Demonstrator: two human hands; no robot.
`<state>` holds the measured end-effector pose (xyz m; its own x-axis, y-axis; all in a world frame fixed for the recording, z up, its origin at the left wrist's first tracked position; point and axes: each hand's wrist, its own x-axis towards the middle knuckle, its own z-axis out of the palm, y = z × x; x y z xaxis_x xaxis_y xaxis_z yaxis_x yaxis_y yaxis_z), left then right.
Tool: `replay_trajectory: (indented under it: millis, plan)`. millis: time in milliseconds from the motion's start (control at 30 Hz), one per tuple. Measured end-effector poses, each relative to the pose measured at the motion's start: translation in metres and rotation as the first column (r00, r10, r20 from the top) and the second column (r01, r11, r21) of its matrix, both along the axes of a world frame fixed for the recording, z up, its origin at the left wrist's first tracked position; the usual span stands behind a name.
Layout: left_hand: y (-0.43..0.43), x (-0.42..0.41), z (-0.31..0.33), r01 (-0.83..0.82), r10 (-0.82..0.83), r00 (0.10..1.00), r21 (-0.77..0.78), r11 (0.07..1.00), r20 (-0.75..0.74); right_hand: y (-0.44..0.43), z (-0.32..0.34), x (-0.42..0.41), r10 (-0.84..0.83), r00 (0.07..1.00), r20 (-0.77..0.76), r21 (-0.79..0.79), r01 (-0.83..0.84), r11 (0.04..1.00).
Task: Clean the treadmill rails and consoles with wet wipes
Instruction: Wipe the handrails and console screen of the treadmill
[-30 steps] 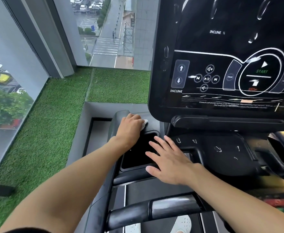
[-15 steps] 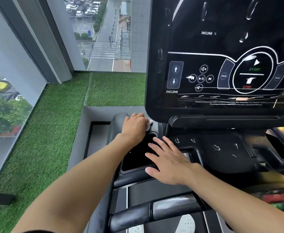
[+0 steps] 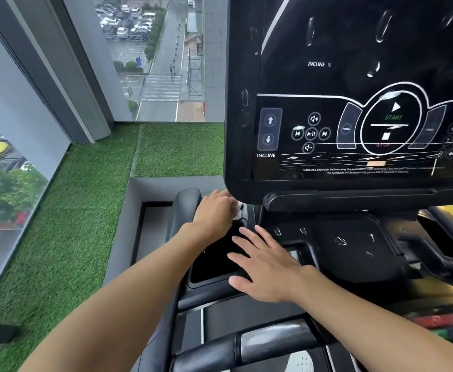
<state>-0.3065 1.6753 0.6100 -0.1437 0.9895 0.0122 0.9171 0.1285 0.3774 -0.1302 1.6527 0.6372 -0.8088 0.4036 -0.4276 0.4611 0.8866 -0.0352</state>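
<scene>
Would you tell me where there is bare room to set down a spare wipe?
Bare: the glossy black shelf under the black console screen, right of the right hand, and the green turf ledge. Crowded: the black recessed tray, under the spread right hand, with the left hand holding the white wet wipe at its far edge.

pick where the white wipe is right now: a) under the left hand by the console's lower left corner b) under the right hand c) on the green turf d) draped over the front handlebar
a: the white wipe pokes out from under the left hand just below the console, while the right hand lies flat, fingers straight, holding nothing.
</scene>
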Motion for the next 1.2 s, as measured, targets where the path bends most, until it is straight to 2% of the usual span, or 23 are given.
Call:
replay_trajectory:
  millis: [67,133,267,467,600,667,733,833,900,967,1200]
  plan:
    - [-0.001,-0.004,-0.002,-0.019,0.019,0.998,-0.007,1.000,-0.057,0.005,0.007,0.002,-0.001,1.000,-0.003,-0.025,0.001,1.000]
    - [0.003,-0.006,-0.001,-0.068,0.066,0.994,-0.021,0.997,-0.089,0.010,0.014,0.006,0.016,1.000,0.023,0.017,-0.016,1.000]
    - [0.002,-0.003,-0.002,0.008,-0.008,0.999,-0.003,1.000,0.035,0.010,0.012,0.013,0.043,0.992,0.122,0.131,-0.059,0.990]
    - [0.007,-0.005,0.000,-0.111,0.111,0.994,0.006,0.994,-0.016,0.008,0.008,0.010,0.021,0.994,0.104,0.072,-0.029,0.997]
    - [0.001,0.005,-0.006,-0.016,0.011,0.998,0.080,0.997,0.055,0.009,0.007,0.009,-0.005,0.993,0.117,0.059,-0.002,0.998]
    - [-0.006,0.006,-0.013,0.028,-0.029,1.000,0.109,0.994,0.010,0.009,0.007,0.009,-0.012,0.991,0.134,0.055,0.005,0.998]
    - [-0.010,0.003,-0.021,-0.038,0.039,0.999,0.125,0.992,-0.007,0.008,0.007,0.008,-0.016,0.989,0.148,0.057,0.008,0.998]
    - [-0.014,-0.002,-0.023,-0.266,0.262,0.964,0.109,0.958,0.046,0.008,0.005,0.007,-0.019,0.989,0.148,0.067,0.009,0.998]
    - [-0.015,-0.007,-0.022,-0.385,0.387,0.922,0.115,0.916,0.003,0.008,0.004,0.008,-0.018,0.988,0.152,0.068,0.007,0.998]
    - [-0.013,-0.015,-0.020,-0.423,0.437,0.892,0.126,0.897,-0.113,0.008,0.004,0.008,-0.020,0.988,0.155,0.067,0.010,0.998]
    - [-0.003,-0.034,-0.032,-0.345,0.341,0.904,0.033,0.938,-0.259,0.008,0.005,0.007,-0.027,0.985,0.168,0.073,0.015,0.997]
